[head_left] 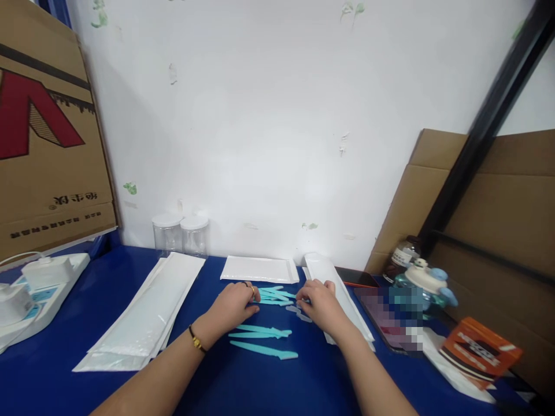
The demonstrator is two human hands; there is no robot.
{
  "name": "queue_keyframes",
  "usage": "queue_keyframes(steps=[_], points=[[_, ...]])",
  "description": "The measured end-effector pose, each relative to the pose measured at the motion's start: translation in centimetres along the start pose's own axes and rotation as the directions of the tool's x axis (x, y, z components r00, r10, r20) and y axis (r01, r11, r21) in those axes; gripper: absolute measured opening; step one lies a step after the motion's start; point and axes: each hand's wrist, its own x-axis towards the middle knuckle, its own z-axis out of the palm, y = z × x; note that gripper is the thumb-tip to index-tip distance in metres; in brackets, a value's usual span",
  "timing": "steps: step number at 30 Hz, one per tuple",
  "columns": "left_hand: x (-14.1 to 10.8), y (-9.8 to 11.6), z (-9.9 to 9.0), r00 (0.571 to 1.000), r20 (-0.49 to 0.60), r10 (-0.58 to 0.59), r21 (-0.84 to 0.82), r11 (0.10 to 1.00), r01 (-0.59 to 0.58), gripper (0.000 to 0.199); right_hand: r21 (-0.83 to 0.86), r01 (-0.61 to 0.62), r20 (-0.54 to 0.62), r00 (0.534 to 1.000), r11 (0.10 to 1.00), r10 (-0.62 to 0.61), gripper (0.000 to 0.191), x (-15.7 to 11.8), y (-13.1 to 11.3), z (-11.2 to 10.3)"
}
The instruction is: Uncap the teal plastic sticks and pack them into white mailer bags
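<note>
A loose pile of teal eyebrow razors (273, 296) lies on the blue table. My left hand (232, 306) is curled at the pile's left end, with the razor ends between its fingers and thumb. At the opposite end, the bent fingers of my right hand (318, 303) meet the razor tips; the fingertips are partly hidden. Small translucent strips (299, 313), perhaps blade covers, lie just beside my right hand. Nearer to me are a few separate razors (260, 331) and a single razor (263, 350), all lying roughly crosswise.
White padded envelopes lie at left (143, 312), at the back (260, 269) and at right (338, 289). Two clear jars (180, 237) stand by the wall. A power strip (47, 294) is far left; a phone (385, 318), teal bottle (420, 289) and orange pouch (479, 352) are right.
</note>
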Motion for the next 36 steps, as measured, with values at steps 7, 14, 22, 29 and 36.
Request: queue_keyframes(steps=[7,14,22,29,36], points=[[0.8,-1.8,1.2,0.998,-0.033,0.051,0.104,0.993,-0.047,0.016,-0.044,0.044,0.013,0.999,0.998,-0.043,0.009,0.6,-1.7,1.9],[1.0,-1.1,1.4,0.996,-0.050,0.073,0.138,0.988,-0.066,0.012,-0.034,0.102,-0.005,0.995,0.994,-0.102,0.007,0.5,-1.9,2.2],[0.9,-1.0,1.5,0.988,-0.062,0.139,0.211,0.970,-0.124,0.022,-0.026,0.076,0.031,0.997,0.997,-0.075,0.007,0.7,-1.8,2.3],[0.5,-0.5,-0.3,0.990,-0.011,0.144,0.104,0.984,-0.142,0.017,0.046,0.107,0.074,0.991,0.993,-0.110,0.012,0.5,-1.6,0.4],[-0.8,-0.6,-2.8,0.988,0.140,0.064,0.012,0.998,-0.066,0.012,0.035,0.020,0.130,0.991,0.999,-0.024,0.016,-0.1,0.7,-1.2]])
